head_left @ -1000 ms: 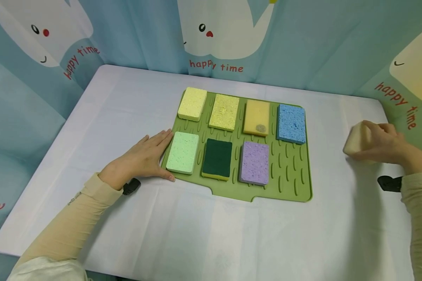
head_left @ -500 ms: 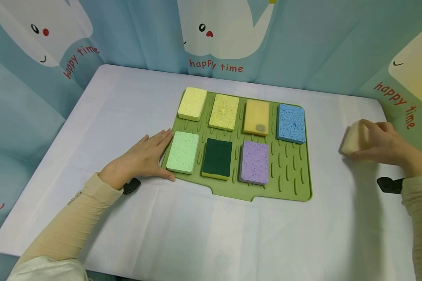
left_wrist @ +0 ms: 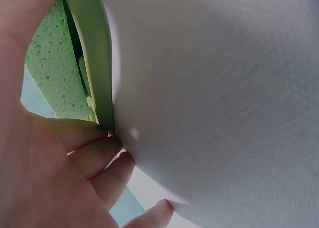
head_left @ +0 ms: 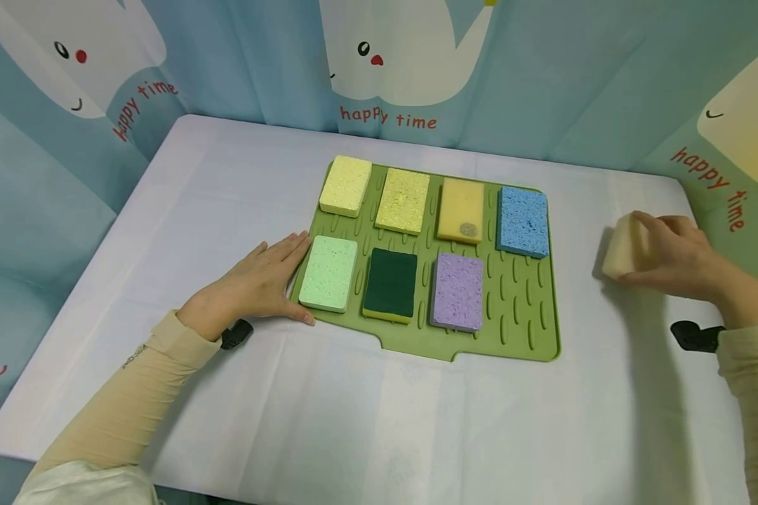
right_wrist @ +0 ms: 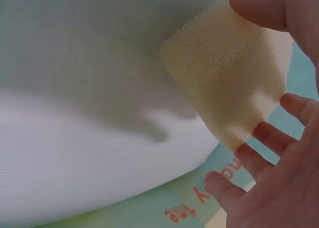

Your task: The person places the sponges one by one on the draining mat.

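At the table's right side my right hand point(head_left: 676, 258) grips a cream sponge point(right_wrist: 229, 68) between thumb and fingers; its shadow falls on the cloth below. My left hand point(head_left: 255, 284) rests with straight fingers against the left edge of a green ridged mat point(head_left: 518, 315), beside a light green sponge point(head_left: 328, 273). Also on the mat's front row lie a dark green scouring sponge point(head_left: 390, 284) and a purple sponge point(head_left: 457, 291). Along its back row are a pale yellow sponge point(head_left: 346, 186), a speckled yellow sponge point(head_left: 402, 200), a tan sponge point(head_left: 460, 210) and a blue sponge point(head_left: 523, 221).
The mat lies on a table point(head_left: 379, 421) covered in white cloth. A blue curtain point(head_left: 543, 84) with white cartoon figures and red lettering hangs behind and at both sides. The front right part of the mat shows bare ridges.
My right hand has moved slightly left with the cream sponge, closer to the mat. The left hand and the sponges on the mat stay where they were.
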Action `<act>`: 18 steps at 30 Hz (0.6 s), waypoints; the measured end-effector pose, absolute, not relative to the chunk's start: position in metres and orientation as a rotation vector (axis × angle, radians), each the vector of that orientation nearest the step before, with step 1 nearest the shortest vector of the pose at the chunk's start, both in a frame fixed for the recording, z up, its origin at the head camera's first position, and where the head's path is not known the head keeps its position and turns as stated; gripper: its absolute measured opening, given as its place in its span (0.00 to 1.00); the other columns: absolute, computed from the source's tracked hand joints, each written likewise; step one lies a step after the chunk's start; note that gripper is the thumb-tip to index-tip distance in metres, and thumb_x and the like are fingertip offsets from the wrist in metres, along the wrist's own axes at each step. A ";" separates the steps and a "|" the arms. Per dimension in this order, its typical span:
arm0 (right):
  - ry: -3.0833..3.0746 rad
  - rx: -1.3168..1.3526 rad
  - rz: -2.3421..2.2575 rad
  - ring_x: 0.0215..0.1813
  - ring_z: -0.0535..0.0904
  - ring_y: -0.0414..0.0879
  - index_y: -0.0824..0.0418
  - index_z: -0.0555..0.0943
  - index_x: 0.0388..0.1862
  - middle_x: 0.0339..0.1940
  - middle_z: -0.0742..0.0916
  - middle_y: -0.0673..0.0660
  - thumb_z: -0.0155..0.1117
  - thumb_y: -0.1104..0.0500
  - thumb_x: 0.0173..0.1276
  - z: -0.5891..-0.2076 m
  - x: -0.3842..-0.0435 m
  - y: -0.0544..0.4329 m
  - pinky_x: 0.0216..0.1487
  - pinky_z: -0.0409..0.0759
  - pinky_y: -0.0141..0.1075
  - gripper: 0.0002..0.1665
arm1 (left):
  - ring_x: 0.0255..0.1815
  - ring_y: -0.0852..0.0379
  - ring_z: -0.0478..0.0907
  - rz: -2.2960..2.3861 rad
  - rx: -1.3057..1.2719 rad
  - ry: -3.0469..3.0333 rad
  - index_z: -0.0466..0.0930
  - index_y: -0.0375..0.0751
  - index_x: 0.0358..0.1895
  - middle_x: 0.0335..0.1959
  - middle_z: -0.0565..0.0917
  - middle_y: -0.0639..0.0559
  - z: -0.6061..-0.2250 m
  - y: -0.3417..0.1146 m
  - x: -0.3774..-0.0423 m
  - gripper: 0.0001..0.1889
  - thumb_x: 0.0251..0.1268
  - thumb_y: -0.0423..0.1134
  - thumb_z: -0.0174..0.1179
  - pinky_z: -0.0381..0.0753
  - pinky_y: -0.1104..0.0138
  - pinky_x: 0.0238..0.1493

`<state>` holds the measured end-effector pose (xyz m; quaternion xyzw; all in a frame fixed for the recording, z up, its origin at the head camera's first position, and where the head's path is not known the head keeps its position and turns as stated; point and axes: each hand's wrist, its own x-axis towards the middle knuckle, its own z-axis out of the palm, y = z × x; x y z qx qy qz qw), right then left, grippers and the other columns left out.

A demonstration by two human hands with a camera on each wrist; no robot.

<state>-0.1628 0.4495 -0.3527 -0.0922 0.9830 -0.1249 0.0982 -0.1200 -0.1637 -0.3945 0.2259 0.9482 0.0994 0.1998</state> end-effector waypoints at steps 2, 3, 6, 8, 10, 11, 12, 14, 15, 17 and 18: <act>2.926 -0.298 -0.365 0.58 0.55 0.79 0.67 0.52 0.75 0.62 0.59 0.84 0.77 0.59 0.47 -0.353 -0.161 0.447 0.48 0.61 0.67 0.61 | 0.83 0.44 0.41 0.277 0.634 2.654 0.36 0.37 0.81 0.83 0.41 0.42 -0.395 -0.164 -0.120 0.73 0.40 0.75 0.68 0.46 0.40 0.78; 2.930 -0.303 -0.363 0.58 0.56 0.79 0.67 0.52 0.75 0.62 0.59 0.84 0.77 0.59 0.47 -0.352 -0.161 0.445 0.48 0.61 0.66 0.61 | 0.83 0.44 0.41 0.276 0.635 2.655 0.36 0.37 0.81 0.83 0.41 0.42 -0.395 -0.164 -0.120 0.73 0.40 0.75 0.68 0.46 0.40 0.78; 2.924 -0.309 -0.369 0.58 0.55 0.78 0.66 0.52 0.76 0.63 0.59 0.83 0.77 0.59 0.48 -0.351 -0.159 0.440 0.47 0.61 0.64 0.61 | 0.83 0.44 0.41 0.275 0.635 2.656 0.36 0.37 0.81 0.83 0.41 0.42 -0.394 -0.163 -0.120 0.73 0.40 0.75 0.68 0.46 0.40 0.78; 2.920 -0.317 -0.370 0.58 0.55 0.77 0.65 0.52 0.77 0.63 0.59 0.82 0.77 0.59 0.48 -0.350 -0.157 0.437 0.48 0.60 0.63 0.62 | 0.83 0.44 0.41 0.274 0.632 2.655 0.36 0.37 0.81 0.83 0.41 0.42 -0.394 -0.163 -0.120 0.73 0.40 0.75 0.68 0.46 0.40 0.78; 2.914 -0.327 -0.375 0.59 0.55 0.77 0.64 0.51 0.78 0.64 0.59 0.81 0.78 0.59 0.48 -0.349 -0.156 0.433 0.49 0.60 0.62 0.63 | 0.83 0.44 0.41 0.271 0.630 2.654 0.36 0.37 0.81 0.83 0.41 0.42 -0.394 -0.163 -0.120 0.73 0.40 0.75 0.68 0.46 0.40 0.78; 2.913 -0.334 -0.368 0.59 0.55 0.77 0.64 0.51 0.78 0.64 0.59 0.81 0.78 0.59 0.48 -0.348 -0.156 0.432 0.49 0.61 0.63 0.63 | 0.83 0.44 0.41 0.271 0.629 2.654 0.36 0.37 0.81 0.83 0.41 0.42 -0.394 -0.163 -0.120 0.73 0.40 0.75 0.68 0.46 0.40 0.78; 2.913 -0.340 -0.366 0.59 0.55 0.77 0.63 0.50 0.79 0.64 0.59 0.81 0.78 0.59 0.48 -0.348 -0.155 0.430 0.49 0.61 0.63 0.64 | 0.83 0.44 0.41 0.270 0.627 2.653 0.36 0.37 0.81 0.83 0.41 0.42 -0.394 -0.163 -0.120 0.73 0.40 0.75 0.68 0.46 0.40 0.78; 2.916 -0.349 -0.356 0.59 0.56 0.76 0.62 0.51 0.79 0.64 0.60 0.80 0.79 0.58 0.47 -0.347 -0.154 0.427 0.48 0.62 0.63 0.64 | 0.83 0.44 0.41 0.268 0.624 2.652 0.36 0.37 0.81 0.83 0.41 0.42 -0.394 -0.163 -0.120 0.73 0.40 0.75 0.68 0.45 0.40 0.78; 2.916 -0.355 -0.351 0.59 0.56 0.76 0.62 0.51 0.79 0.64 0.61 0.80 0.79 0.58 0.47 -0.347 -0.154 0.426 0.48 0.63 0.64 0.65 | 0.83 0.45 0.40 0.268 0.623 2.651 0.36 0.37 0.81 0.83 0.41 0.42 -0.394 -0.163 -0.120 0.73 0.40 0.75 0.68 0.45 0.40 0.78; 2.920 -0.369 -0.332 0.59 0.57 0.76 0.61 0.51 0.79 0.64 0.61 0.79 0.79 0.57 0.47 -0.346 -0.153 0.424 0.47 0.64 0.64 0.65 | 0.83 0.45 0.40 0.269 0.621 2.649 0.35 0.37 0.81 0.83 0.41 0.42 -0.395 -0.163 -0.121 0.73 0.40 0.76 0.68 0.45 0.40 0.78; 2.920 -0.375 -0.326 0.59 0.57 0.76 0.61 0.51 0.79 0.64 0.61 0.79 0.80 0.57 0.47 -0.345 -0.152 0.423 0.46 0.65 0.65 0.65 | 0.83 0.45 0.40 0.269 0.620 2.648 0.35 0.37 0.81 0.83 0.41 0.43 -0.395 -0.163 -0.121 0.73 0.40 0.76 0.68 0.45 0.40 0.78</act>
